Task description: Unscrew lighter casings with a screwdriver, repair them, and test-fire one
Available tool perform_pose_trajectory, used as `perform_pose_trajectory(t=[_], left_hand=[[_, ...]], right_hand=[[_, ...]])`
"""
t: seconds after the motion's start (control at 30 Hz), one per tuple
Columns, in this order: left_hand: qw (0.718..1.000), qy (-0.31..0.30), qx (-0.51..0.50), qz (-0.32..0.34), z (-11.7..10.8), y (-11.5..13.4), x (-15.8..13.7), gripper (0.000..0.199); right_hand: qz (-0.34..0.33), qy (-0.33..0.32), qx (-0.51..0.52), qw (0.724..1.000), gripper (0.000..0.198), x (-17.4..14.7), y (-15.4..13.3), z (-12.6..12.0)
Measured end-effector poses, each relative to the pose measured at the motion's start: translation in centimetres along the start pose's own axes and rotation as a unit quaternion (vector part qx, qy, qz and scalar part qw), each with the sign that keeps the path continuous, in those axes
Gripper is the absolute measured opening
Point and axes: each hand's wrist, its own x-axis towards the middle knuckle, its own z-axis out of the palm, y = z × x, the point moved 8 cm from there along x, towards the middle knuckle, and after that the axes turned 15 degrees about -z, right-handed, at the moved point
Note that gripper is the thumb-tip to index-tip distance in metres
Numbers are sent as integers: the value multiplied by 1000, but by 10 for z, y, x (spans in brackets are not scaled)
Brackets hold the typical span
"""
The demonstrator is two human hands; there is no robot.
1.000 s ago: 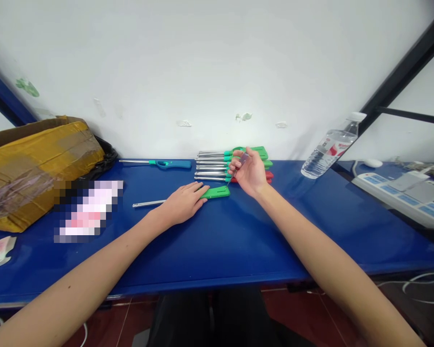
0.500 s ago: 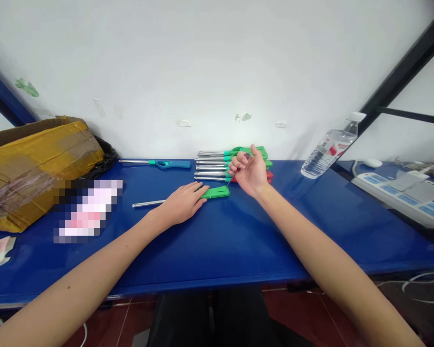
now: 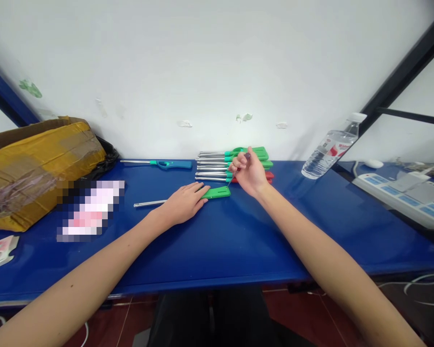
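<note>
Lying under the left fingers, a green lighter (image 3: 219, 193) rests on the blue table (image 3: 217, 246), its metal tube running out left past the knuckles and its handle end jutting right beyond the fingertips. The left hand (image 3: 183, 202) is palm down and low, forearm slanting up from the lower left; its fingers are nearly straight, draped across the handle with the thumb along the near side, so the lighter sits held between them.

Just right of those fingertips, the right hand (image 3: 252, 174) is raised, palm turned inward and thumb pointing up, its fingers curled closed around a thin-shafted tool (image 3: 232, 180). The shaft slants down to the far edge of the lighter's handle end; whether it touches is too fine to tell.

Behind the right fingers, a row of lighters (image 3: 261, 153) with green and red handles lies side by side. Beyond the left fingers and leftward is a blue lighter (image 3: 177, 165). Well right of both hands stands a water bottle (image 3: 323, 156); well left, a taped cardboard box (image 3: 47, 176).
</note>
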Motion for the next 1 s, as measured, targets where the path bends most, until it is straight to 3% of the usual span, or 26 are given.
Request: perform_pose_trajectory(t=[0.13, 0.33, 0.63, 0.9, 1.0], left_hand=[[1000, 7, -2, 8, 1, 0, 0, 47], [1000, 10, -15, 4, 0, -1, 0, 47], [1000, -5, 22, 5, 1, 1, 0, 48], [1000, 2, -3, 1, 0, 0, -1, 47], [1000, 0, 0, 4, 1, 0, -1, 47]], right_hand=[[-8, -6, 4, 1000, 57, -1, -2, 1], [6, 14, 9, 1000, 32, -4, 0, -2], [30, -44, 14, 998, 59, -6, 4, 7], [21, -31, -2, 999, 35, -7, 1, 6], [8, -21, -8, 1000, 39, -4, 0, 4]])
